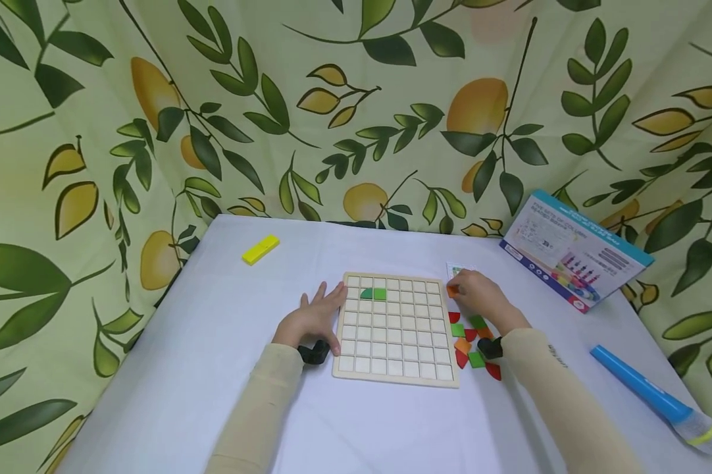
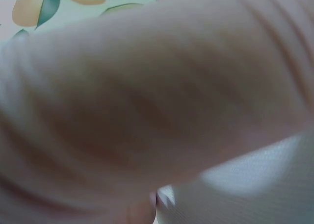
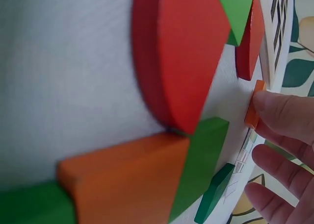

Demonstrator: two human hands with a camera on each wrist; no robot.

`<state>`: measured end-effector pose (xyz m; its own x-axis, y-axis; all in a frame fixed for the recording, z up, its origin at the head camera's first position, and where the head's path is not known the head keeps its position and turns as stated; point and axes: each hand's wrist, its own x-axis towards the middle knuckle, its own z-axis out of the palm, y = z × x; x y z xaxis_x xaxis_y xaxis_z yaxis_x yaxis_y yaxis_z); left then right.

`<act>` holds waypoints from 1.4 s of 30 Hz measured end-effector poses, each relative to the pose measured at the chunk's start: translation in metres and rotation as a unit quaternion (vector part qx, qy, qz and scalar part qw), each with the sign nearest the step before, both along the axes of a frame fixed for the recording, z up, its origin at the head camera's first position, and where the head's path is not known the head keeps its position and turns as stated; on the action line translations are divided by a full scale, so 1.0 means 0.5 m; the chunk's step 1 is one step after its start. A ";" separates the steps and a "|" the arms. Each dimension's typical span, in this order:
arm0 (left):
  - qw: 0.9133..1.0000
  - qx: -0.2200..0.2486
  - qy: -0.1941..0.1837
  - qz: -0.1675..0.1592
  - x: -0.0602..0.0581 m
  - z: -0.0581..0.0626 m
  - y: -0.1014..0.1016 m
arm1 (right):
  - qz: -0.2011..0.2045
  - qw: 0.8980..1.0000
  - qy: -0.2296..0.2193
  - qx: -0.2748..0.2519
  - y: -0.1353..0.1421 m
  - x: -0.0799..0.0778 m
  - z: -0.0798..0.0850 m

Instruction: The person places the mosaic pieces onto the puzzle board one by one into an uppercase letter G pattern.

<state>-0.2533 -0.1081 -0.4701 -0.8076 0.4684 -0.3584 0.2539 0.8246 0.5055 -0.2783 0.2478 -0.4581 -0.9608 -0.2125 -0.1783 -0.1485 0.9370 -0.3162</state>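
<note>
- The orange block (image 3: 254, 105) is off the right edge of the board (image 1: 395, 380), near the board's far right corner, with the card (image 1: 454, 268) just beyond it.
- In the right wrist view the orange block shows a narrow side, its long axis running nearly upright in that view, the upper end leaning slightly right.
- The right hand (image 1: 479, 296) is clamped on the orange block, pinching it between fingertips; two other fingers stand apart from it, loosely bent.
- The left hand (image 1: 313, 318) has its fingers spread apart, lying along the board's left edge; the thumb reaches toward the near left corner. The left wrist view is mostly filled by a blurred sleeve or arm.
- The board lies flat on the worktop (image 1: 178, 395), its side edges running away from the person.
- On the board, a green quarter-circle (image 1: 366, 293) sits left of a green square (image 1: 380, 293), its curve facing far left.
- Loose red, green and orange blocks (image 1: 477, 359) lie beside the board's right edge, turned various ways.
- The yellow block (image 1: 260, 250) points diagonally, near left to far right.
- The box (image 1: 575, 253) stands at far right; the blue tube (image 1: 640, 383) slants from far left to near right.
</note>
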 end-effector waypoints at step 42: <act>1.000 0.001 0.004 -0.003 0.003 0.004 0.000 | 0.122 0.991 0.039 -0.037 -0.205 -0.017 0.001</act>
<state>-0.2519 -0.1081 -0.4682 -0.8082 0.4731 -0.3505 0.2627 0.8225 0.5045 -0.2867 0.1455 -0.4578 -0.8896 -0.4496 -0.0806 -0.3943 0.8450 -0.3613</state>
